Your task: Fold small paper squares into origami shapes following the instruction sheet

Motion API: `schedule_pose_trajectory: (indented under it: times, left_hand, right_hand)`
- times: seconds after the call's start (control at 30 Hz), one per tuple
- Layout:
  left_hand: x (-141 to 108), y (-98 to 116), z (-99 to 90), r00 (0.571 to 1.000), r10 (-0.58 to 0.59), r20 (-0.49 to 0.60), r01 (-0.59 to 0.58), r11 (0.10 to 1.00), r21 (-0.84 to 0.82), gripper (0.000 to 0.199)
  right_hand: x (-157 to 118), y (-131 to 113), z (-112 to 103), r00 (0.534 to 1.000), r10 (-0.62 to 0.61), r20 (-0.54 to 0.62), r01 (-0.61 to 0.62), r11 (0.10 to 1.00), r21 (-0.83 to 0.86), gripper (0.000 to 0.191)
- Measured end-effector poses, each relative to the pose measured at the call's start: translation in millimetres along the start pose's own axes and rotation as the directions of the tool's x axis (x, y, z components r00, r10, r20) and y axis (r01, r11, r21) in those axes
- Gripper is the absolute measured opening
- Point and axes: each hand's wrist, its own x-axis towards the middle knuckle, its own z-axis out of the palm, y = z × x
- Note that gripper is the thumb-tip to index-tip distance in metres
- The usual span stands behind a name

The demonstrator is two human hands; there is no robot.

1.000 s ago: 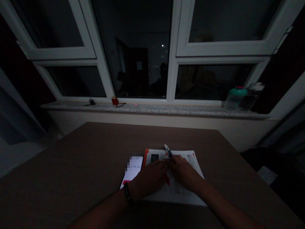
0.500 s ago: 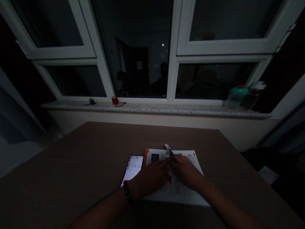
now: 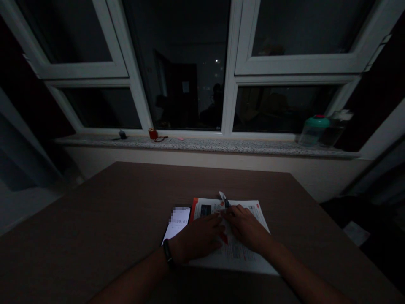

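A printed booklet (image 3: 253, 257) with a red-orange left edge lies on the brown table (image 3: 142, 181). Over its middle, both hands meet at a small folded paper piece (image 3: 223, 198), whose pale and dark tip sticks up beyond the fingers; a red part (image 3: 224, 237) of it shows between the hands. My left hand (image 3: 202, 236), with a dark band on the wrist, has its fingertips closed on the piece. My right hand (image 3: 245, 223) pinches it from the other side. Left of the booklet lies a lit phone (image 3: 177, 226), partly behind my left hand.
Behind the table, a speckled sill (image 3: 205, 144) holds a small dark bottle (image 3: 122, 134), a red container (image 3: 153, 134), glasses (image 3: 161, 138) and, at the right, a green-topped jug (image 3: 314, 128) beside another clear container (image 3: 337, 128). Dark windows stand above.
The fingers of my left hand have shifted and spread slightly, and a little more of the red part shows. My right hand stays nearly still.
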Motion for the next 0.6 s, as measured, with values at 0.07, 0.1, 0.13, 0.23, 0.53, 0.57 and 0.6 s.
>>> schedule_pose_trajectory:
  times: [0.07,0.1,0.13,0.23,0.53,0.57,0.6]
  left_hand:
    - [-0.5,0.0,0.7,1.000,0.003,-0.002,-0.003,1.000,-0.001,0.042]
    - [-0.8,0.0,1.2,1.000,0.005,-0.005,-0.005,1.000,-0.003,0.043]
    - [-1.2,-0.2,1.8,1.000,0.008,-0.012,-0.009,1.000,-0.005,0.044]
    - [-2.4,-1.2,3.8,0.999,0.016,-0.030,-0.016,1.000,-0.021,0.048]
    - [-2.9,-1.6,2.5,1.000,0.012,-0.029,-0.013,0.999,-0.049,0.053]
    - [-2.7,-1.3,2.1,1.000,0.012,-0.029,-0.013,0.999,-0.051,0.053]
    - [-2.6,-1.1,1.7,1.000,0.012,-0.026,-0.014,0.999,-0.051,0.052]
  right_hand:
    - [0.1,0.2,0.4,1.000,0.002,0.000,-0.002,1.000,-0.004,0.052]
    - [0.2,0.3,0.6,1.000,0.000,0.000,0.000,1.000,-0.003,0.053]
    - [0.2,0.3,0.8,1.000,0.000,-0.001,0.000,1.000,0.000,0.052]
    - [0.4,0.2,0.6,1.000,0.001,0.003,-0.001,1.000,0.010,0.050]
    - [0.4,-0.9,0.0,1.000,0.016,0.012,-0.017,1.000,0.023,0.047]
    - [0.3,-0.5,0.4,1.000,0.016,0.013,-0.017,1.000,0.024,0.047]
    - [0.3,0.0,0.8,1.000,0.016,0.012,-0.017,0.999,0.027,0.047]
